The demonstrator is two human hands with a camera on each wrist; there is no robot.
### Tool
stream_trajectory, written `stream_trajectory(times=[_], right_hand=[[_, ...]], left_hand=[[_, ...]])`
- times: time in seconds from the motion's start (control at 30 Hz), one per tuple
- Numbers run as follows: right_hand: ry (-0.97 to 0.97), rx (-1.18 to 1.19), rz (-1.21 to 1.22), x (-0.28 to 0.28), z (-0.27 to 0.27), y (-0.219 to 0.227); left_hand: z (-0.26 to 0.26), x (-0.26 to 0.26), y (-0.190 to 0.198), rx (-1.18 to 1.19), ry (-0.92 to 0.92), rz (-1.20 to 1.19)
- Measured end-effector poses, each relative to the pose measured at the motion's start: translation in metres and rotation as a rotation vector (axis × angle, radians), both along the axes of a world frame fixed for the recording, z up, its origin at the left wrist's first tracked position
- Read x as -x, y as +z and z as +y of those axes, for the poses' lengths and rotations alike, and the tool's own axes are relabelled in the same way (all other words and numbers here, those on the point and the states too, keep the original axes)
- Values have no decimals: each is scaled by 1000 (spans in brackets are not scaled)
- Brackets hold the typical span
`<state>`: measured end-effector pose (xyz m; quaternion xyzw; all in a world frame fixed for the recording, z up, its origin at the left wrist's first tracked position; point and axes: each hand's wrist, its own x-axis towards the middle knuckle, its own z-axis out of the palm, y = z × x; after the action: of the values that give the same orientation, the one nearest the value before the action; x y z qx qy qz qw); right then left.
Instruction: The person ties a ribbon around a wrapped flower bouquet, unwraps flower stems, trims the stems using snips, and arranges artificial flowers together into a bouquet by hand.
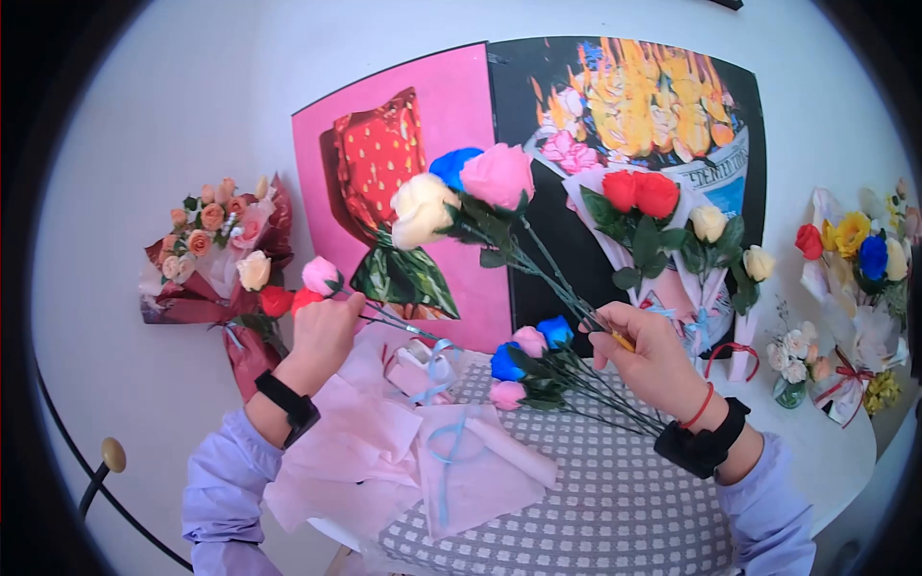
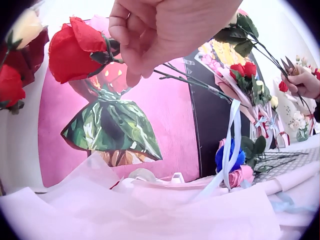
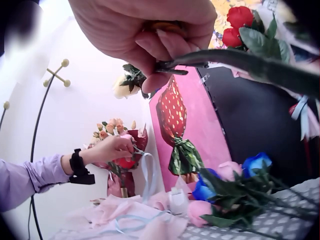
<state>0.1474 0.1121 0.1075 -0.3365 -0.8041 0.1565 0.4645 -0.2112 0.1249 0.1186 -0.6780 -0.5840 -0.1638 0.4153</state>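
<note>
My left hand pinches the stem of a red rose just below its bloom. A pink rose shows beside that hand, its stem reaching right. With curled fingers my right hand grips the long stems of a cream rose, a large pink rose and a blue rose, held upward to the left. The same hand holds a tool with an orange handle; its pointed blades show in the left wrist view.
Blue and pink roses lie on the grey checked cloth. Pink wrapping paper and light blue ribbon are at the front left. Wrapped bouquets stand at both sides, before two picture boards.
</note>
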Motion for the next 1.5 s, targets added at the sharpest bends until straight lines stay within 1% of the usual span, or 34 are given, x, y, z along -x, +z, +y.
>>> stream_trajectory(times=[0.03, 0.07, 0.13, 0.17, 0.2, 0.3, 0.33, 0.4, 0.43, 0.5, 0.53, 0.6, 0.63, 0.7, 0.73, 0.8, 0.83, 0.87, 0.9, 0.93, 0.97, 1.0, 1.03, 1.07, 1.13, 1.17, 1.2, 1.23, 1.27, 1.33, 1.4, 1.43, 1.47, 1.5], right_hand=[[-52, -21, -40, -7, -2, 0], [-63, -15, -48, -14, -4, -2], [-129, -17, -133, -28, -8, -5], [-137, 26, -178, -36, -10, -7], [-143, 24, -180, -43, -12, -10], [-198, 56, -345, -55, -15, -17], [-196, 54, -346, -58, -13, -20], [-157, 190, -283, -62, -5, -32], [-156, 186, -284, -63, -1, -36], [-68, 306, -205, -65, 8, -46], [-69, 303, -205, -66, 16, -52], [-52, 375, -226, -67, 31, -65], [-55, 373, -226, -66, 33, -71], [-309, 100, -502, -61, 32, -79], [-314, 97, -502, -60, 30, -80], [-391, 148, -567, -58, 27, -80], [-387, 132, -542, -58, 25, -80], [-389, 132, -545, -57, 23, -78], [-390, 55, -506, -55, 19, -77], [-392, -20, -467, -54, 15, -74], [-395, -18, -471, -52, 13, -71], [-240, 117, -300, -50, 11, -65], [-87, 248, -127, -47, 8, -60], [-92, 251, -130, -40, -5, -50], [181, 843, 304, -19, -43, -26], [178, 842, 306, -12, -52, -24], [225, 847, 277, -6, -61, -26], [273, 851, 248, -3, -66, -28], [274, 849, 247, -2, -68, -31], [316, 950, 317, -2, -71, -35], [293, 943, 345, -6, -70, -41], [265, 833, 376, -8, -65, -49], [237, 725, 406, -9, -61, -54], [235, 723, 408, -11, -56, -56]], left_hand=[[0, -2, -1, -10, 28, 84], [2, -1, -2, -5, 17, 75], [6, 3, -4, 85, 34, 238], [6, 7, -7, 103, -26, 252], [6, 7, -8, 100, -31, 250], [5, 15, -11, 188, 37, 302], [5, 20, -11, 187, 40, 300], [6, 25, -6, 178, 119, 316], [5, 25, -3, 176, 120, 315], [-1, 24, 5, 86, 146, 212], [-1, 24, 6, 83, 146, 211], [1, 25, 8, -55, 4, 34], [-2, 20, 9, -57, 1, 33], [-14, -2, 13, -50, -35, -19], [-19, -10, 12, -54, -39, -20], [-28, -29, 6, 2, -146, 3], [-32, -40, 3, 1, -147, 1], [-37, -51, 0, 29, -209, 18], [-42, -63, -3, 59, -272, 35], [-46, -75, -5, 62, -275, 31], [-51, -88, -7, 74, -337, 66], [-55, -100, -9, 85, -400, 99], [-59, -112, -11, 87, -406, 95], [-63, -124, -13, 91, -450, 145], [-65, -146, -22, 94, -497, 197], [-63, -156, -28, 53, -530, 221], [-63, -163, -32, 10, -561, 245], [-63, -169, -33, 8, -561, 245], [-63, -174, -34, 18, -587, 250], [-63, -177, -33, 26, -612, 259], [-62, -180, -31, 107, -631, 116], [-61, -180, -29, 106, -634, 119], [-60, -178, -28, 94, -712, -43], [-59, -176, -28, 84, -786, -207]])
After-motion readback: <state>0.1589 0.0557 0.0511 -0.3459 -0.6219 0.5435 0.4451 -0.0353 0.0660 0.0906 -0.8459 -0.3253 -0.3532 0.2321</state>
